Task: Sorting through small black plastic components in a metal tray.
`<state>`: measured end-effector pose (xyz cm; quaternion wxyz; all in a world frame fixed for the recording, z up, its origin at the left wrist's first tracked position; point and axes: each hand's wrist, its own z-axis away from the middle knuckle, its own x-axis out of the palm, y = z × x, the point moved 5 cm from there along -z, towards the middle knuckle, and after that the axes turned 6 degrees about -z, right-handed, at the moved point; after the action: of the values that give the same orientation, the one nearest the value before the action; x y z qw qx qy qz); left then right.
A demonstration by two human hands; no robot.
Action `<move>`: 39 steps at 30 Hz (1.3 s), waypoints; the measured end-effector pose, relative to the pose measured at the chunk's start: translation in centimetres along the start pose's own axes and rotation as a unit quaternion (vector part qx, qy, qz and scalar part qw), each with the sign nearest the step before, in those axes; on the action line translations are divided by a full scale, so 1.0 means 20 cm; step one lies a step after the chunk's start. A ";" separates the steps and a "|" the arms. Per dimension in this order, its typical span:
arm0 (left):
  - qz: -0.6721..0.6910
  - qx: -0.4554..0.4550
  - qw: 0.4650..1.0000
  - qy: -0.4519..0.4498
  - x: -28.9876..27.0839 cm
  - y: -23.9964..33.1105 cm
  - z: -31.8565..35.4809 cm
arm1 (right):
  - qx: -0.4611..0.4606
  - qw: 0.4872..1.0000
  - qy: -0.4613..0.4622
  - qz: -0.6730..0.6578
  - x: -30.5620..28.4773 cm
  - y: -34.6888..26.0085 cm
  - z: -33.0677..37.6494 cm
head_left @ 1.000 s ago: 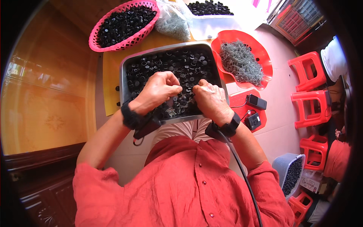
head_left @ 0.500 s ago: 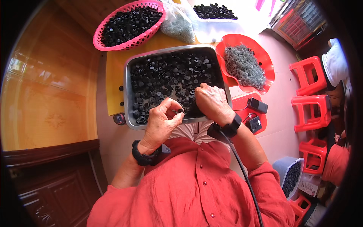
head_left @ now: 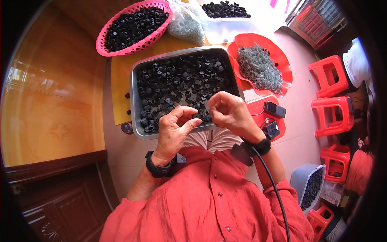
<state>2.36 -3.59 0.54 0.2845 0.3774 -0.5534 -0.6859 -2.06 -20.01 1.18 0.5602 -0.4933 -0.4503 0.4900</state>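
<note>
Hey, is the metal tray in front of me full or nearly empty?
Mostly full. Small black parts cover nearly the whole metal tray; only a small bare patch of metal shows near its front edge, by the hands.

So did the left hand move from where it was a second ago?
Yes. The left hand has pulled back toward the person, from over the black parts in the metal tray to the tray's near edge.

A: Where are the hands?
B: The left hand and right hand are near each other over the near edge of the metal tray, fingers pinched.
A: What is inside?
B: Many black parts. A pink basket stands behind, a red plate at right.
</note>
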 end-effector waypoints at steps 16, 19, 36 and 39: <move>-0.030 0.062 0.997 -0.027 0.13 0.08 0.01 | -0.088 0.990 0.073 -0.082 0.00 0.02 0.16; -0.063 0.083 0.994 -0.020 0.13 0.07 0.01 | -0.141 0.986 0.089 -0.019 0.00 0.00 0.16; -0.043 0.126 0.991 -0.011 0.14 0.08 0.02 | -0.245 0.957 0.030 0.154 0.04 -0.08 0.18; 0.020 0.085 0.996 -0.017 0.13 0.06 0.02 | -0.258 0.951 0.025 0.171 0.04 -0.09 0.19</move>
<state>0.46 -5.77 1.12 0.2556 0.3773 -0.6218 -0.6370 -5.54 -18.80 3.49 0.3329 -0.7022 -0.4565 0.4333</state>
